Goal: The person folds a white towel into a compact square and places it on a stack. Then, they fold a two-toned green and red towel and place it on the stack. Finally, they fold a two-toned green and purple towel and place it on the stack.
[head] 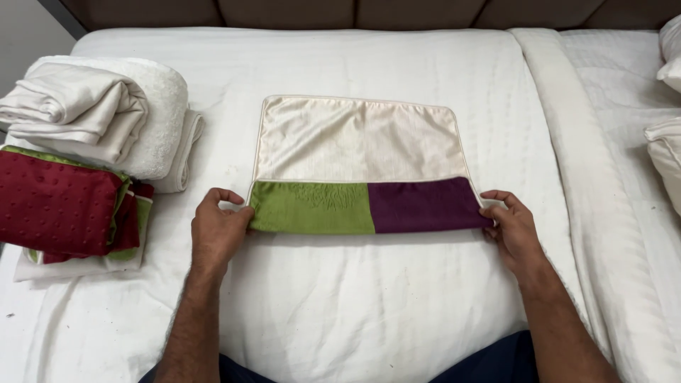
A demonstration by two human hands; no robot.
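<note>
A cushion cover (358,142) lies flat in the middle of the white bed (355,298). Its upper part is cream satin; its near edge is folded up, showing a green half (312,207) and a purple half (425,206). My left hand (218,230) pinches the fold's left corner by the green part. My right hand (512,230) pinches the right corner by the purple part. Both forearms reach in from the bottom of the view.
At the left edge sits a pile of folded cream cloth and a white towel (106,113), with a red dotted cushion cover (60,206) over green pieces in front. White pillows (667,149) lie at the right. A dark padded headboard (355,10) runs along the top.
</note>
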